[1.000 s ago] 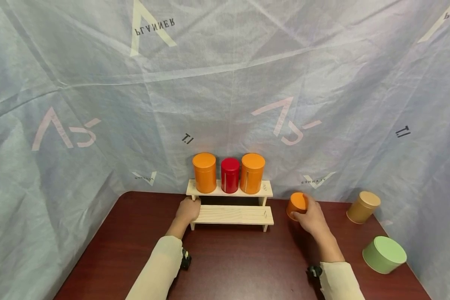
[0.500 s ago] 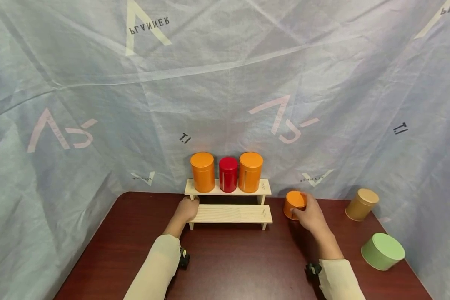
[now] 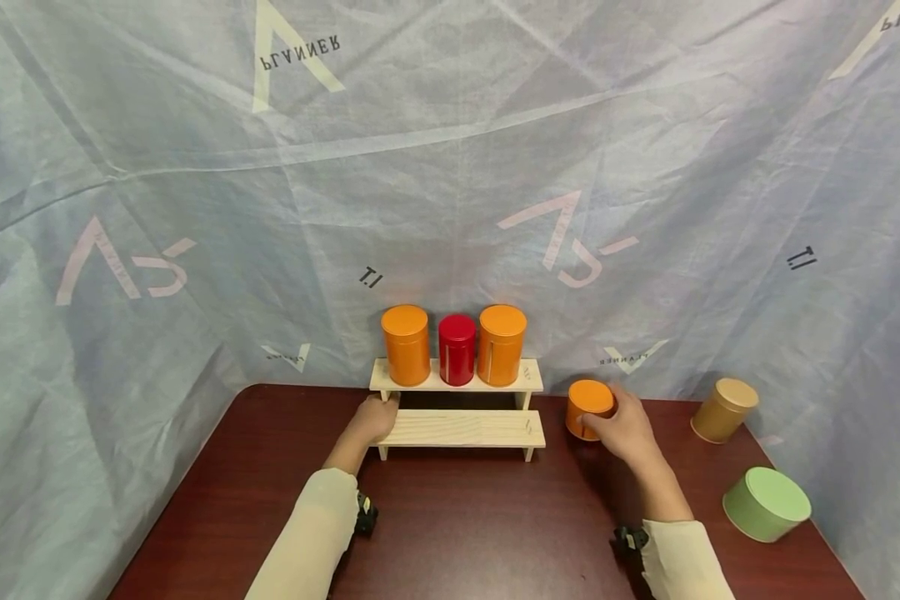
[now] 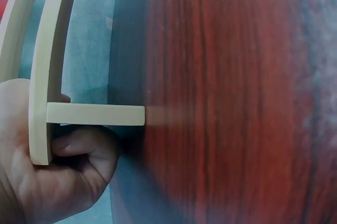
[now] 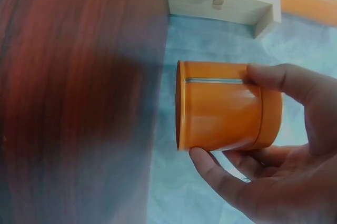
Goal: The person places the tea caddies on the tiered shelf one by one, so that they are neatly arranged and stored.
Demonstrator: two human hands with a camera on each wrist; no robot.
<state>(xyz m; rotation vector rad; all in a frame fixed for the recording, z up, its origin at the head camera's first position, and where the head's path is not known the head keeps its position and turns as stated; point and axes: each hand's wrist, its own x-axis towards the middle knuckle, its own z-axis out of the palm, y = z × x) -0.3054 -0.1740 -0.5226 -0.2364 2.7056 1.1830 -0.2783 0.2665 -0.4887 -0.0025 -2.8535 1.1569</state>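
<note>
In the head view a two-step pale wooden shelf (image 3: pixel 461 427) stands near the back of the table. My left hand (image 3: pixel 375 419) grips its left end; in the left wrist view the thumb curls under a board (image 4: pixel 39 98) beside a leg. My right hand (image 3: pixel 630 429) holds a short orange tin (image 3: pixel 590 408) to the right of the shelf. The right wrist view shows my thumb (image 5: pixel 279 77) near the tin's seam and the fingers on its opposite side. Two taller orange tins (image 3: pixel 406 346) (image 3: pixel 502 346) flank a red tin (image 3: pixel 457 350) on the upper step.
A gold tin (image 3: pixel 723 410) stands at the back right of the dark red table (image 3: pixel 480 525). Nearer lies a wide green tin (image 3: pixel 767 503) by the right edge. Grey cloth (image 3: pixel 435 167) hangs close behind the shelf and along both sides.
The right-hand fingers have slid from over the lid to the tin's right side, and more of the lid shows. The view has shifted slightly. My left hand keeps its grip on the shelf.
</note>
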